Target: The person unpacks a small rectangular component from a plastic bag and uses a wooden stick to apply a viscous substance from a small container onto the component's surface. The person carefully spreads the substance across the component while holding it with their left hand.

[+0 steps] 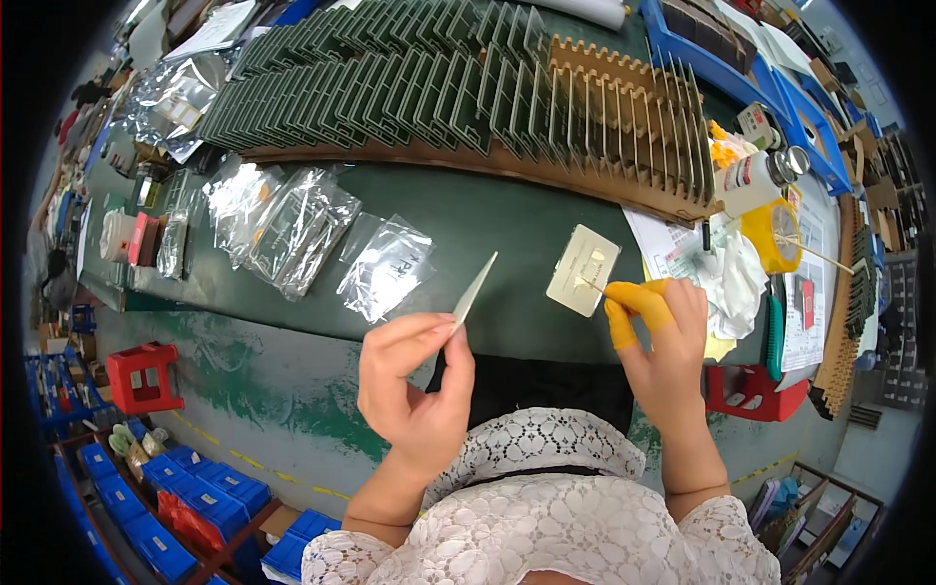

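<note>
My left hand (417, 378) pinches a thin pale flat plate (478, 287) by its lower end, turned nearly edge-on above the table's front edge. Yellow finger cots cover some fingertips of my right hand (655, 327). Between those fingertips is a thin stick (591, 285), its tip over a cream rectangular plate (583, 255) with lighter patches in its middle. Whether the tip touches that plate I cannot tell. To the left of my left hand lie clear plastic bags (388, 265) on the dark green table (507, 210).
Long brown slotted racks (624, 185) hold rows of upright dark green boards (390, 93) across the back. On the right are a white bottle (746, 185), a yellow roll-shaped container (770, 237), crumpled white tissue (731, 278) and a green-handled tool (774, 331). Red stools (144, 378) stand below.
</note>
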The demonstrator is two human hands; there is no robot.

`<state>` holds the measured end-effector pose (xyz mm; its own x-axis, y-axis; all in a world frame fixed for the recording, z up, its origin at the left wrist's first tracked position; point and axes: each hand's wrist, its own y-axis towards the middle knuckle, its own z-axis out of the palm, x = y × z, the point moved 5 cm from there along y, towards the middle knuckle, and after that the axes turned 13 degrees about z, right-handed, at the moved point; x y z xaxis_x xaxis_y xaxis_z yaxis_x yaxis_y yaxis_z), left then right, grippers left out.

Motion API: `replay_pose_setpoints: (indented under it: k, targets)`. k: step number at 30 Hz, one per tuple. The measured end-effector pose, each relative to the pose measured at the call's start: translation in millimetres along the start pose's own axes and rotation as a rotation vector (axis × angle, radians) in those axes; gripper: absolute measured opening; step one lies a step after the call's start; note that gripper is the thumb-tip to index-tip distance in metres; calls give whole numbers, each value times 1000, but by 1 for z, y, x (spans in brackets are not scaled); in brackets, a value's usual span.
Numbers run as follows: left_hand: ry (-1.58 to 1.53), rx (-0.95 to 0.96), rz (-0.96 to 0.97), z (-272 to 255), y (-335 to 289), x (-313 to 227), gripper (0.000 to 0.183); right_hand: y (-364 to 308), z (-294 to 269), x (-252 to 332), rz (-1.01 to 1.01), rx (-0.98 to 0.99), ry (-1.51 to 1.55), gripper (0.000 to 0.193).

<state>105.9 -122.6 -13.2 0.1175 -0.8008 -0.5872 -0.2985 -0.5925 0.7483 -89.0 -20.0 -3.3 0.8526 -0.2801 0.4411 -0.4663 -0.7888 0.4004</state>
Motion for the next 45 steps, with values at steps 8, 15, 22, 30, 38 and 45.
replay_pose_setpoints:
  k: [8,15,22,30,38,45]
  targets:
    - [20,-63,43,2,3,0,31,-9,16,-21,21,85,-132,19]
    - [-8,-56,41,3,0,1,31,-8,16,-20,33,107,-119,19]
    - [1,-10,128,6,3,-3,34,-2,-10,3,59,-2,174,26]
    - [6,24,205,6,6,-10,35,-6,-20,45,-90,20,326,35]
    - [-14,48,179,5,4,-11,35,-5,-19,52,-138,10,292,37]
    - [-17,50,178,5,4,-11,35,-5,-17,53,-144,18,278,37]
